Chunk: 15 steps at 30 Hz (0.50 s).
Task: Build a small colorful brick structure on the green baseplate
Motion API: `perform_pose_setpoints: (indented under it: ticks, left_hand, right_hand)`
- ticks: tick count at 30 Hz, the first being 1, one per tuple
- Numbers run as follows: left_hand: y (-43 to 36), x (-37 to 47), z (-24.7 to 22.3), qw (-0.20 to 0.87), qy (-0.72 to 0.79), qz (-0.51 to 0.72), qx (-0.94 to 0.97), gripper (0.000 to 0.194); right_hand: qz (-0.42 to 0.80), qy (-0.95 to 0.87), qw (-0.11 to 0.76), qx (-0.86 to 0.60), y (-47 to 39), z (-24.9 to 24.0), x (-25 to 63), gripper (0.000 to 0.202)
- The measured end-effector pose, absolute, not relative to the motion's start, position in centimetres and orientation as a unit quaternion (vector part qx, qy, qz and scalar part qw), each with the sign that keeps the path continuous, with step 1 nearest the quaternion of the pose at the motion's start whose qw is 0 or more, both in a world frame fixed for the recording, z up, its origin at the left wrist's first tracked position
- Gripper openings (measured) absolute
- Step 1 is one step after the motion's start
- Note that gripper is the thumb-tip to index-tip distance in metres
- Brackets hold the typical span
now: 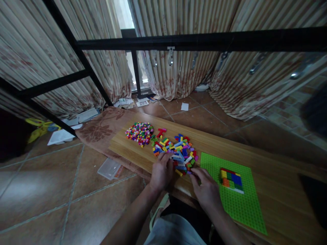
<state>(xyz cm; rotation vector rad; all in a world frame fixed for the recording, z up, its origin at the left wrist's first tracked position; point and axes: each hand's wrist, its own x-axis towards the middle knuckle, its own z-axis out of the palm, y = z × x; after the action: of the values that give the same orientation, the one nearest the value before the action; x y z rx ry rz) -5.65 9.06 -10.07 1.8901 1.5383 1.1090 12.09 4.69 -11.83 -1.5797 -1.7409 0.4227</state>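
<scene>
A loose pile of mixed toy bricks [178, 149] lies on the wooden board [212, 141]. At the pile's near left edge is my left hand [162, 170], its fingers bent against the bricks; what its fingertips hold, if anything, is hidden. My right hand [205, 185] is at the near right edge, thumb and forefinger together by a small purple brick; I cannot make out whether it is gripped. Right of that hand lies a green studded baseplate [245, 207], bearing a block of red, yellow, blue, green, orange and white bricks [232, 180].
A heap of smaller pieces [139, 133] sits at the board's far left, with joined red bricks [160, 132] beside it. A clear plastic box [109, 168] lies on the tiled floor at left. A black metal frame [178, 44] crosses before the curtains.
</scene>
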Motion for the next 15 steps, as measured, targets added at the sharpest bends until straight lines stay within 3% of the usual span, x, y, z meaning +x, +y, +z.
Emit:
perform_pose_setpoints:
  ticks: [4, 9, 15]
  left_hand:
    - [14.0, -8.0, -8.7, 0.133, 0.647, 0.342, 0.668, 0.023]
    - [18.6, -9.3, -7.9, 0.076, 0.619, 0.19, 0.758, 0.02]
    - [17.4, -8.2, -7.9, 0.07, 0.561, 0.196, 0.801, 0.025]
  right_hand:
    - [0.166, -0.687, 0.38, -0.596, 4.3, -11.3, 12.3, 0.021]
    - [0.155, -0.681, 0.39, -0.6, 3.6, -11.0, 12.8, 0.021]
    - [0.145, -0.686, 0.373, -0.607, 3.5, -11.1, 13.5, 0.019]
